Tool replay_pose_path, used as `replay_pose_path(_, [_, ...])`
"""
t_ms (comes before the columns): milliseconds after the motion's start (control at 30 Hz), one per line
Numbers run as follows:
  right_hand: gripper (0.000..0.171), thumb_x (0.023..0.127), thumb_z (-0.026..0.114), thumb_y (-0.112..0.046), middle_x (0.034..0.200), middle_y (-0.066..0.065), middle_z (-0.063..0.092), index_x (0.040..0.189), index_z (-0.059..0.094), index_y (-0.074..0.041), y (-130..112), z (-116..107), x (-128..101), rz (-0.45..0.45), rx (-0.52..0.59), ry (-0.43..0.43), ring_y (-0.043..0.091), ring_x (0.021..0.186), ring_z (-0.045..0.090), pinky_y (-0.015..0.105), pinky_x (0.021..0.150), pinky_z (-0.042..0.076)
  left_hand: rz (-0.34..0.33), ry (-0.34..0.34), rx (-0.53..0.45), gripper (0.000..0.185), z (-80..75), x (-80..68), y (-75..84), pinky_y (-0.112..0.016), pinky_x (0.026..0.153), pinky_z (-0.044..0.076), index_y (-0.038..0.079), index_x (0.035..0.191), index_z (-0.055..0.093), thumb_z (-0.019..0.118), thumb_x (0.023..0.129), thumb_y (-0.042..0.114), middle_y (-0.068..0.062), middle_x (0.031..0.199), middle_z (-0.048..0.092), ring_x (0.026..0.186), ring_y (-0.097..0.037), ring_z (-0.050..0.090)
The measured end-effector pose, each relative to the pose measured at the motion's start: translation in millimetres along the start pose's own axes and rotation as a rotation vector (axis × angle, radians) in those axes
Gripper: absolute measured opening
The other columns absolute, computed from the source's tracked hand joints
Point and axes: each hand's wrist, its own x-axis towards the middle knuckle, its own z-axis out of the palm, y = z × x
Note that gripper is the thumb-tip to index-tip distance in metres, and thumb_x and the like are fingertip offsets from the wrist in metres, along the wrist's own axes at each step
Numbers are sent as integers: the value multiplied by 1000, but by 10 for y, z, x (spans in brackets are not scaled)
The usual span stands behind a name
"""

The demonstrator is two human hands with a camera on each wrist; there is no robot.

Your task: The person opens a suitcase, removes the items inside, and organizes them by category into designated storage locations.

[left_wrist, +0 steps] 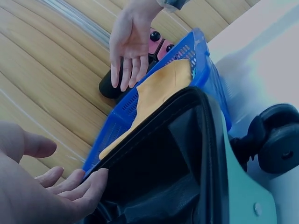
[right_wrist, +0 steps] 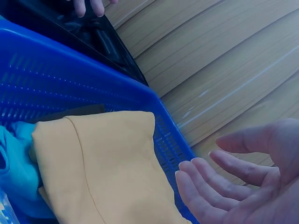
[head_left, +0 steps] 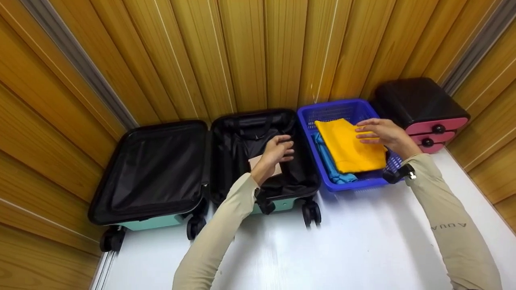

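Hands work over two containers on a white desk (head_left: 363,241) against a wood-panelled wall (head_left: 250,52). The right hand (head_left: 383,132) hovers flat over a folded yellow cloth (head_left: 348,147), fingers straight and slightly spread; whether the fingertips touch the fabric cannot be told from the head view, and in the right wrist view the palm is clear of it. That cloth lies on top inside a blue perforated plastic basket (head_left: 322,110), at the far right of the desk, with a folded turquoise cloth (head_left: 328,163) showing beneath its left edge. The left hand (head_left: 278,151) reaches into the right half of an open mint-green hard-shell suitcase with black lining (head_left: 161,169), just left of the basket; its fingers are loosely bent and hold nothing, hanging above a pale beige flat item (head_left: 258,163) lying on the lining. A black box with pink drawers (head_left: 419,104) stands right of the basket.
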Motion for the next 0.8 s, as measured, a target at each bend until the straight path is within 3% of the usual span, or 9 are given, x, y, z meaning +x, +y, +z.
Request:
replay_pose_path(167, [18,97,62,-15,94,-5,69,114,62,-12,48,-2,-65,6,151,29,15,91,71,33,90,57,47,-15,-25,32,-109,-63,71,-40,92,57,0,130,54,52,100,9,-17,129,64,104,-30,67])
replay_pose_path(267, [19,96,62,-14,93,-2,69,114,62,-9,95,-20,-95,7,225,48,16,91,71,31,85,59,78,-5,-5,32,-216,-105,113,-40,91,57,-1,130,54,51,100,8,-19,130,62,108,-33,65])
replay_pose_path(367, [22,97,61,-15,92,-2,69,116,60,-6,149,-57,-121,-13,238,94,16,90,71,30,83,59,100,27,8,31,-364,-135,135,-39,90,57,-2,129,54,51,100,7,-22,131,61,99,-26,67])
replay_pose_path(533, [10,96,62,-17,85,-10,68,104,65,-11,186,-123,-140,-97,182,179,10,83,70,27,78,60,91,115,5,29,-656,-198,151,-40,89,58,-3,126,56,52,99,5,-22,125,65,81,-14,66])
replay_pose_path(800, [15,96,58,-4,75,-6,68,87,69,-9,217,-236,-187,-228,412,271,7,68,67,23,63,59,68,198,59,28,-1132,-360,130,-41,89,57,-2,124,58,53,98,5,-17,118,67,83,-15,66])
